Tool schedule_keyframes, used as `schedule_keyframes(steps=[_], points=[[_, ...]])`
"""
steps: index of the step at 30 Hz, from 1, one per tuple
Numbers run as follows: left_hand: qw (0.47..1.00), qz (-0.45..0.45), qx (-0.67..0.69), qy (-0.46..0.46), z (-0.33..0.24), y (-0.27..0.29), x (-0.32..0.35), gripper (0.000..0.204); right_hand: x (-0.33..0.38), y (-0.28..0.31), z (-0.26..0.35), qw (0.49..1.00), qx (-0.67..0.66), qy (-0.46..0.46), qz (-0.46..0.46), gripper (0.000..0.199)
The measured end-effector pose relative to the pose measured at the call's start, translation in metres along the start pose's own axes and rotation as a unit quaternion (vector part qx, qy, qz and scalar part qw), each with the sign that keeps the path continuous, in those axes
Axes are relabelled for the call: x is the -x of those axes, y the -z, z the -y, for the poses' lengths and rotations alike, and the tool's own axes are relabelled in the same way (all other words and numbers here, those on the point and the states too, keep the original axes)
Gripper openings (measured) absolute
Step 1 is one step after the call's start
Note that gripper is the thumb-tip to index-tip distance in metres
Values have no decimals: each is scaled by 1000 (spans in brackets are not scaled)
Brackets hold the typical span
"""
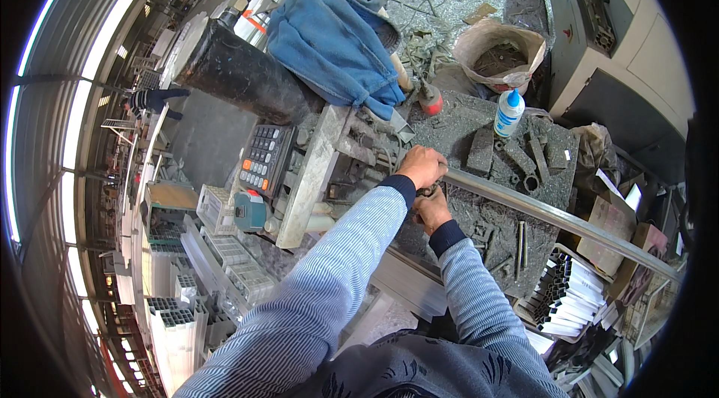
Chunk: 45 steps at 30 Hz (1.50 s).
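A long round metal tube (554,220) slants across the dark, grimy workbench (468,229) and runs off to the lower right. At its near end is my left hand (423,167), its fingers curled over the tube's end. Just below it, my right hand (432,211) is closed around a small dark metal part (428,190), mostly covered by the fingers. What that part is, I cannot make out. Grimy metal machine parts (359,149) stand just left of my hands.
On the bench stand a white bottle with a blue cap (509,113), a red-based oil can (431,101) and steel blocks (481,151). A blue cloth (329,42) hangs behind a black cylinder (240,68). Left lies a calculator (264,158); a scrap sack (500,57) stands beyond.
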<state>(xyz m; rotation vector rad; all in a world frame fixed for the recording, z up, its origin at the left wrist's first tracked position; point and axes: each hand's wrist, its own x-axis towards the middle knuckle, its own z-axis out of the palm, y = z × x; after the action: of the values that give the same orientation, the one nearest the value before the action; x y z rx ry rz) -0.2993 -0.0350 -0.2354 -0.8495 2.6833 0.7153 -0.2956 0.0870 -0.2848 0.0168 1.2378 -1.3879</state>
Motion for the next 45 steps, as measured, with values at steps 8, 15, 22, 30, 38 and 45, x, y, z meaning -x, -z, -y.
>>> schedule_keyframes(steps=[8,15,22,30,38,45], points=[[1000,-8,-14,3,-4,3,2,27,-2,5,1,1000,16,-16,6,47],[1000,6,-16,2,-4,3,3,29,-2,7,0,999,22,-13,24,49],[1000,-11,-14,-3,-2,0,2,28,-2,11,1,999,17,-17,32,48],[1000,-2,-20,1,-2,-1,3,29,-3,12,0,999,14,-4,44,46],[1000,3,-9,18,-5,1,5,29,-3,14,1,998,25,3,65,46],[999,-15,-33,-3,-2,-4,4,29,-6,11,-6,996,84,36,6,43]])
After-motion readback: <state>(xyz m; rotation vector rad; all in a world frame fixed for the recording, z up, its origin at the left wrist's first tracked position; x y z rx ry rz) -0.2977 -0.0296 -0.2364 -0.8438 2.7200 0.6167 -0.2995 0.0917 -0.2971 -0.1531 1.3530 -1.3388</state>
